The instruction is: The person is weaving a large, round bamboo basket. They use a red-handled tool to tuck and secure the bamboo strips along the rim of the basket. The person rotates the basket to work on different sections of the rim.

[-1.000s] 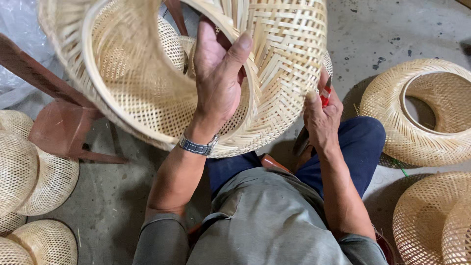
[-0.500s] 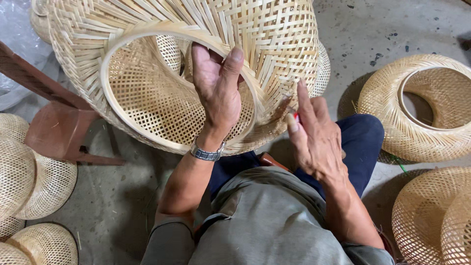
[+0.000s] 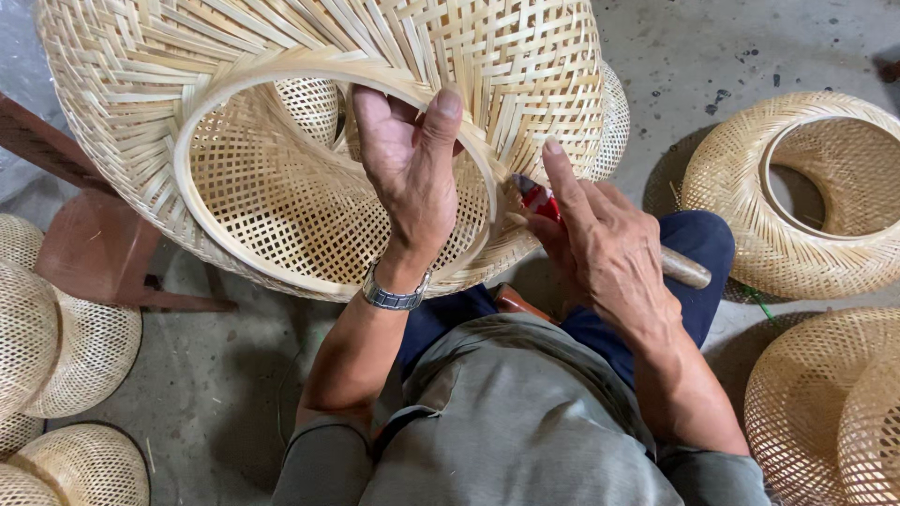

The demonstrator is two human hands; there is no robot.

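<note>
Grey short-sleeved shirt [image 3: 525, 422], dark blue trousers [image 3: 698, 244], metal wristwatch [image 3: 394, 298], bare hands.

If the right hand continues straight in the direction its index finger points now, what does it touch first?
Most likely the outer woven wall of the large bamboo basket. The right hand, holding a red-tipped tool, points up and left, and its fingertip already lies close to that weave, though depth is unclear.

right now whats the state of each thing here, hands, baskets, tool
left hand: gripping the inner hoop of the big woven basket
big woven basket: held up, tilted, opening toward the camera
right hand: closed on the tool, forefinger stretched out
tool: red tip against the basket's rim
finished basket: resting on the floor
</note>
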